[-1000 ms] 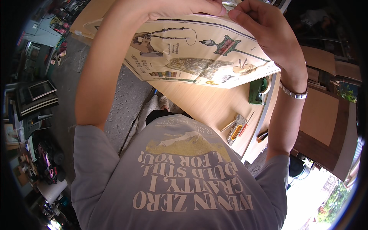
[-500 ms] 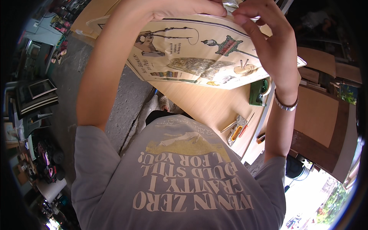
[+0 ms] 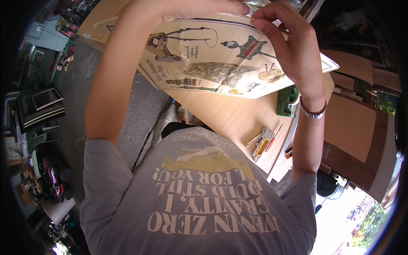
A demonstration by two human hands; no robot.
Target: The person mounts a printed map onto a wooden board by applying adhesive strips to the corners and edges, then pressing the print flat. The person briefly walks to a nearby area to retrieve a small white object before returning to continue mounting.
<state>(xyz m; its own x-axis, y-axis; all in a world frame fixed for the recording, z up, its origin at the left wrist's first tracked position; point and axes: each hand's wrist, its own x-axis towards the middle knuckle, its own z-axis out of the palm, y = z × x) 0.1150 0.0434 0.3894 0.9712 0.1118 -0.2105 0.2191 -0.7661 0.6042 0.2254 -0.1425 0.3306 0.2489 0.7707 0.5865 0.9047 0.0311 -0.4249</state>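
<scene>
The left hand (image 3: 225,7) stays at the far edge of the illustrated poster (image 3: 216,70), its fingers nearly straight; the tips are partly hidden, so whether they grip or only press cannot be told. The right hand (image 3: 291,32) has shifted: over the last second its wrist, with the metal bracelet (image 3: 313,114), has swung leftward, baring the poster's right corner. Its thumb and forefinger are bent almost together at that same edge, beside a shiny, clear scrap (image 3: 257,4); anything between them is too small to tell. The handwork therefore seems still centred on the far edge, with the right hand making the adjustment.

The poster spans the light wooden surface (image 3: 212,111) and juts past its left edge. It is cream, black-bordered and faintly rippled: a strap-like drawing at left, a mottled shape mid-sheet, then a green-and-red lamp sign, with glare along the near edge. Rightward lie a yellow utility knife (image 3: 259,150) and, near the surface's right edge, a green tape dispenser (image 3: 284,104).
</scene>
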